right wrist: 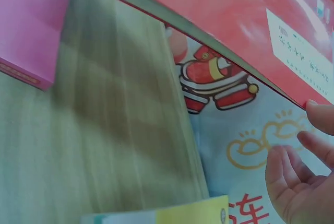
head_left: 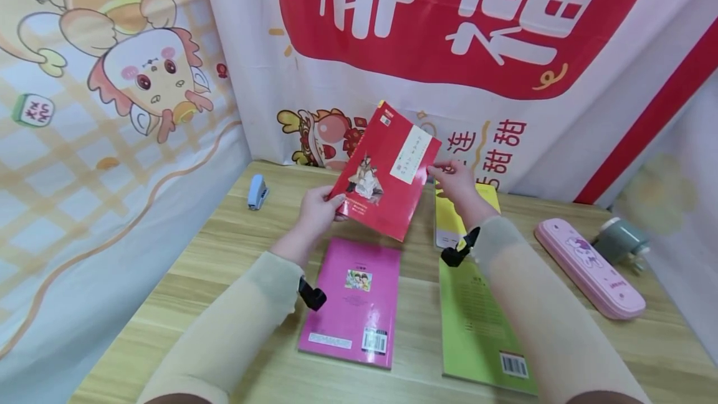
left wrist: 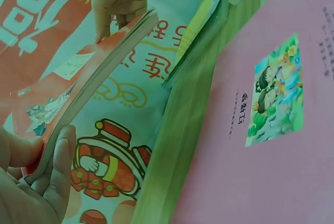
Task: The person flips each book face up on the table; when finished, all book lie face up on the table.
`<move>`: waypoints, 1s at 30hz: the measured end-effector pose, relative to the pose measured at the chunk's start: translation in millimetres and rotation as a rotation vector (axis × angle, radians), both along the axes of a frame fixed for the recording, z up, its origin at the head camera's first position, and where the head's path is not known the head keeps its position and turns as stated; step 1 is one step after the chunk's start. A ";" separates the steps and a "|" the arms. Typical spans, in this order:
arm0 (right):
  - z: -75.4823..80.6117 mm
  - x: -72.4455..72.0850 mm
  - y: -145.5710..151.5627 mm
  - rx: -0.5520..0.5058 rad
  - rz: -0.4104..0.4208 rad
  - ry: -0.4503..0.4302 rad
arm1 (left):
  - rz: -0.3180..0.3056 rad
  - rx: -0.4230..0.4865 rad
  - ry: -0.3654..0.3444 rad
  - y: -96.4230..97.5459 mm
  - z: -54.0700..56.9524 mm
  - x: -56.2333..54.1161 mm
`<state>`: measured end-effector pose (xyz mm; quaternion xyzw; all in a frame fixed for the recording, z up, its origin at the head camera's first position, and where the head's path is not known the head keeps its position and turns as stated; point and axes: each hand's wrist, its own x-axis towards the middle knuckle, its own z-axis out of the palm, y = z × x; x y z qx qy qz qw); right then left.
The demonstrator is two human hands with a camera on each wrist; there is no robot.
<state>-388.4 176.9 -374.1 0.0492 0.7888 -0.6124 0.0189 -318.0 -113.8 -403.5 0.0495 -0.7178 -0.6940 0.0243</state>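
A red book [head_left: 387, 173] is held up, tilted, above the back of the table. My left hand [head_left: 318, 209] grips its lower left corner, thumb on the cover and fingers beneath, as the left wrist view shows. On the opposite edge, my right hand [head_left: 455, 181] pinches the book near its right corner; in the right wrist view the thumb [right wrist: 321, 117] lies at the cover's edge. Below the red book lies a pink book [head_left: 353, 304], back cover up. Under my right forearm are a yellow book [head_left: 449, 220] and a green book [head_left: 477, 323], both partly hidden.
A blue stapler [head_left: 257, 192] stands at the table's back left. On the right lie a pink pencil case [head_left: 589, 267] and a grey-green cylindrical object [head_left: 621, 239]. A printed cloth [head_left: 348, 80] hangs behind the wooden table [head_left: 224, 267], with another patterned cloth [head_left: 112, 161] along the left.
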 end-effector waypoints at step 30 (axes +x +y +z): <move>-48.0 6.8 -38.9 -0.238 0.107 -0.165 | -0.043 0.246 -0.363 -10.6 -36.0 -20.4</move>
